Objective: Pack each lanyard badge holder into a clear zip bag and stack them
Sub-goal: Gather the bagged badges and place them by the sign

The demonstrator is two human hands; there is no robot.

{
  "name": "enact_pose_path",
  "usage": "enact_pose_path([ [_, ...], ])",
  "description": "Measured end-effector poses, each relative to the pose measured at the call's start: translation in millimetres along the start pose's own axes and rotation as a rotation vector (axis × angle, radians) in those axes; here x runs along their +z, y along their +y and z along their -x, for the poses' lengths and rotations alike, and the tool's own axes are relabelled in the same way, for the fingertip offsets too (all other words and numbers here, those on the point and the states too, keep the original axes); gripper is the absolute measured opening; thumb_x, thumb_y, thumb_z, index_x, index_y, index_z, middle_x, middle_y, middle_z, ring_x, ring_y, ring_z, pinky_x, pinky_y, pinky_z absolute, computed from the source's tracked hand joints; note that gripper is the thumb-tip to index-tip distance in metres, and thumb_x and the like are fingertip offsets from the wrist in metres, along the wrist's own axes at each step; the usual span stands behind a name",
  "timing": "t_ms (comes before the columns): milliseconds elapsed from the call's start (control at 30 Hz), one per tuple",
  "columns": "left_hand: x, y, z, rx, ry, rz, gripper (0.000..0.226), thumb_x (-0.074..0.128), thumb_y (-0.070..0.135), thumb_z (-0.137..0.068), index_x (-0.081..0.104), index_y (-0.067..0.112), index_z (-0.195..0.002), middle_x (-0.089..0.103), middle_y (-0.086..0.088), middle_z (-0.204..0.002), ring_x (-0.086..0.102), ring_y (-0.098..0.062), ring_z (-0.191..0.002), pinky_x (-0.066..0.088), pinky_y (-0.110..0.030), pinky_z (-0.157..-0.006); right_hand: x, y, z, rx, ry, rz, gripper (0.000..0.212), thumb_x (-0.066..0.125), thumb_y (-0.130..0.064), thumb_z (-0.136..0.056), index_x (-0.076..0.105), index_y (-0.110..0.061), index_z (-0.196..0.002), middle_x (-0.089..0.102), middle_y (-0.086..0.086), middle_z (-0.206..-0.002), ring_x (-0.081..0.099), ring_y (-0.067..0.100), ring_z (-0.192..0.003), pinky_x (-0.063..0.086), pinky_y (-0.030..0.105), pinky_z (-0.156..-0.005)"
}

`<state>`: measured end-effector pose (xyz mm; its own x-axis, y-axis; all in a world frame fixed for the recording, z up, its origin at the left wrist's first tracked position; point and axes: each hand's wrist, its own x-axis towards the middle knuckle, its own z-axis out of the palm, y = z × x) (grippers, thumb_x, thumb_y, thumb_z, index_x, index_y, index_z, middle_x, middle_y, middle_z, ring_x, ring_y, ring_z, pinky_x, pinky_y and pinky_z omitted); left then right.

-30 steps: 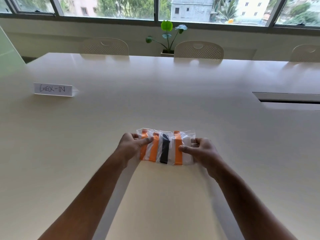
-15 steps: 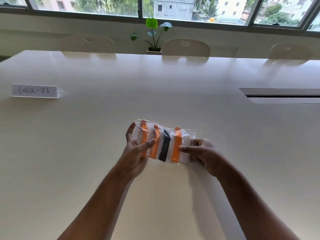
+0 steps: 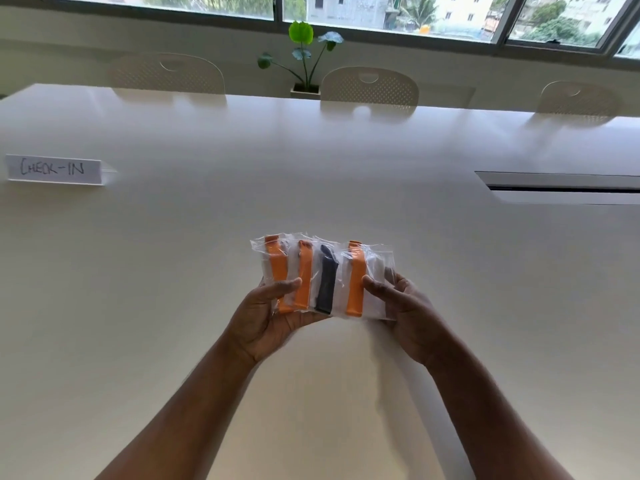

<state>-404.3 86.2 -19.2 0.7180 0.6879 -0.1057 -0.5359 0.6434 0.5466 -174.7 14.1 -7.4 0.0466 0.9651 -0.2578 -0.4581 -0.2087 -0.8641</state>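
Lanyard badge holders, folded orange and dark navy straps each sealed in a clear zip bag, sit as a fanned bundle [image 3: 322, 280] lifted off the white table [image 3: 173, 306] between your two hands. Left hand [image 3: 266, 317]: thumb on top of the leftmost orange strap, fingers curled beneath, pinching that end. Right hand [image 3: 405, 313]: thumb pressed beside the right orange strap, fingers wrapped behind the bag edge. Bags overlap side by side, not yet squared. My read: you are gathering them to stack. Slide your thumbs inward, tap the lower edges on the tabletop to align, then set down flat. Slippery film may let the middle navy bag slide out; keep light pressure. Farther off: white paper "CHECK-IN" tent card [image 3: 53, 169] at left, recessed cable slot [image 3: 561, 187] at right, green potted plant [image 3: 304, 57] on the sill.
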Motion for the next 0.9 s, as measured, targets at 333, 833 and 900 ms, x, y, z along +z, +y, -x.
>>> enact_pose_path([
  [333,5.8,-10.6,0.8,0.04,0.12,0.047,0.062,0.053,0.001,-0.089,0.041,0.009,-0.149,0.05,-0.026,-0.148,0.05,-0.047,-0.135,0.049,-0.061,-0.103,-6.4,-4.7,-15.0,0.145,-0.243,-0.166,0.045,0.062,-0.018,-0.095,0.061,-0.008,-0.139,0.059,0.028,-0.141,0.063,0.042,-0.123,0.055,0.056,-0.097],
  [833,-40.2,65.8,61.8,0.082,0.216,-0.104,0.056,0.063,0.005,-0.095,0.044,0.005,-0.148,0.051,-0.029,-0.146,0.053,-0.047,-0.132,0.057,-0.054,-0.094,89.0,27.6,-58.3,0.175,-0.306,-0.079,0.053,0.072,-0.009,-0.087,0.058,0.0,-0.138,0.066,0.026,-0.128,0.071,0.037,-0.107,0.06,0.052,-0.088],
  [900,-56.6,88.5,73.7,0.074,0.235,-0.151,0.056,0.062,0.006,-0.096,0.043,0.005,-0.148,0.051,-0.029,-0.145,0.053,-0.048,-0.132,0.054,-0.058,-0.097,113.6,38.1,-66.1,0.158,-0.285,-0.076,0.05,0.074,-0.008,-0.086,0.063,-0.001,-0.134,0.069,0.025,-0.125,0.072,0.036,-0.106,0.06,0.051,-0.086],
])
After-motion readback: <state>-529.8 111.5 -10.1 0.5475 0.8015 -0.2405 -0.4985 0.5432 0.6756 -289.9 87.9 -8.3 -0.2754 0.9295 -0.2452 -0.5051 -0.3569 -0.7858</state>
